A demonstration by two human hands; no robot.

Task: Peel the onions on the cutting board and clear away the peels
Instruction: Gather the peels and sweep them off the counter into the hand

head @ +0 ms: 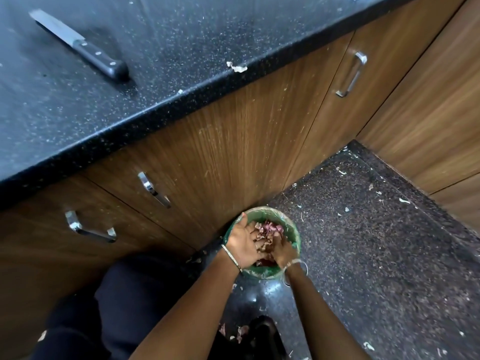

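Left hand (244,242), fingers fairly straight, presses onion peels (267,229) against right hand (283,252); its fingers buried, grip unclear. Peels over green bin (294,229) on floor. Knife (85,50) on counter (181,35).

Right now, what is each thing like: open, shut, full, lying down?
knife: lying flat on the countertop, unheld.
bin: upright on the floor, holding onion peels.
left hand: spread over the peels.
right hand: among the peels, grip unclear.
cabinet doors: shut.
peel scrap: lying at the countertop edge.
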